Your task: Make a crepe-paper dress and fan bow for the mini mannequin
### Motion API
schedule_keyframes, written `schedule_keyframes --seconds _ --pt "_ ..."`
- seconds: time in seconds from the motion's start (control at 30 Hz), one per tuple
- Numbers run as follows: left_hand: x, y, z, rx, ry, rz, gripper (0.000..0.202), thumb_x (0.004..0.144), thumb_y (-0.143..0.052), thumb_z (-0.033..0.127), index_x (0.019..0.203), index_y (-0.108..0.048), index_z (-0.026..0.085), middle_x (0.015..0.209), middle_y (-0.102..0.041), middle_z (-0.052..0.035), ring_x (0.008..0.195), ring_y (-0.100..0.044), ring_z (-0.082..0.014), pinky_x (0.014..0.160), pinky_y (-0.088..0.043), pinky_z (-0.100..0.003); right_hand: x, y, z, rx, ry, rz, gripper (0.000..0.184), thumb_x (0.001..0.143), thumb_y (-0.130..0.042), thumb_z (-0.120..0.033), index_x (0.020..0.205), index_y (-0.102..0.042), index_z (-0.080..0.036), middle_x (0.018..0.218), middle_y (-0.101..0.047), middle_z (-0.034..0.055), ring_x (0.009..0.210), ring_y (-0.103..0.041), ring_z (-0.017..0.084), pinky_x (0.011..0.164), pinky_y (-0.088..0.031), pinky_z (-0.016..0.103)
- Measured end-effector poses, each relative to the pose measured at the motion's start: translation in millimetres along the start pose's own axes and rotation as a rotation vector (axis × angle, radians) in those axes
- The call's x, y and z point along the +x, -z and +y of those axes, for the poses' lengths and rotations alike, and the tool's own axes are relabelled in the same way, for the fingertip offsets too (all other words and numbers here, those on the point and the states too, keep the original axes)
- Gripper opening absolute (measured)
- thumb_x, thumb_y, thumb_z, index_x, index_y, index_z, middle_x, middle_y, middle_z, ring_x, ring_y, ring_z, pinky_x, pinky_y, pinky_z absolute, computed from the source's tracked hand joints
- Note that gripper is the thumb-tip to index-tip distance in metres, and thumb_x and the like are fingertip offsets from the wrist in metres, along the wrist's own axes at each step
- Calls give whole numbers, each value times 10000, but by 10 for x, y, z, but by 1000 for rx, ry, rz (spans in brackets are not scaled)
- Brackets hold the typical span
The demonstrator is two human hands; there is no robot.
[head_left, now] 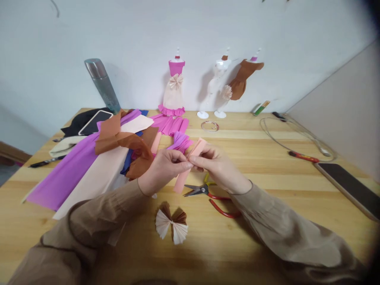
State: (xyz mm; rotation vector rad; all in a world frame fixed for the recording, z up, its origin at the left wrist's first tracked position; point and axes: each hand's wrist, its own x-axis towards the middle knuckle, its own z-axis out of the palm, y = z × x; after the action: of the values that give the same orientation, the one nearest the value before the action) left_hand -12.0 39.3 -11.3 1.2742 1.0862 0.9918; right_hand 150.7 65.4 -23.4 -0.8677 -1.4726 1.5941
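Strip point(198, 147) sits pinched in our left hand point(162, 166) and right hand point(222, 164), near the scissors point(203, 190). If we pull unevenly, its thin-looking layers could tear or slip loose.

I pinch a narrow peach paper strip point(198, 147) aslant, its upper end layered, its lower end hanging, the middle perhaps gathered under my grip
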Motion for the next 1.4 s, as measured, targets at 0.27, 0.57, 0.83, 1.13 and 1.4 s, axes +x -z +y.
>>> schedule_keyframes --seconds 0.27,0.57,0.83,1.13,1.4 --pt "-11 -18 26 67 109 -79 246 669 -682 297 529 -569 130 421 -497 52 393 -354 -26 417 -235 -172 37 60 -65 -80 136 193 225 701 -736 -356 661 -616 -170 581 -564 -28 495 -434 77 477 -348 234" --pt "-50 -61 28 63 80 -68 253 643 -706 281 542 -541 117 471 -478 63 458 -372 -21 461 -253 -162 6 130 -10 -732 577 262 79 827 -632 -222 800 -694 -181 676 -686 19 571 -581 133 523 -434 267" --pt "-104 -79 54 -59 154 -134 202 654 -694 274 622 -553 133 456 -470 83 380 -348 -14 397 -209 -163 19 171 -2 -974 831 276 90 858 -614 -148 824 -687 -188 698 -712 17 569 -604 118 526 -462 241" --pt "-86 -47 28 -184 176 -284 228 676 -725 266 671 -538 134 505 -481 72 404 -396 -24 413 -296 -166 58 248 66 -1278 1213 266 136 877 -556 -122 958 -654 -170 820 -746 97 727 -696 182 647 -553 284" --pt "-49 26 16 -211 194 -443 271 652 -765 287 685 -551 125 576 -523 42 494 -465 -49 463 -379 -172 72 308 70 -1256 1329 225 127 886 -604 -200 978 -688 -175 836 -755 98 786 -715 191 698 -579 292"
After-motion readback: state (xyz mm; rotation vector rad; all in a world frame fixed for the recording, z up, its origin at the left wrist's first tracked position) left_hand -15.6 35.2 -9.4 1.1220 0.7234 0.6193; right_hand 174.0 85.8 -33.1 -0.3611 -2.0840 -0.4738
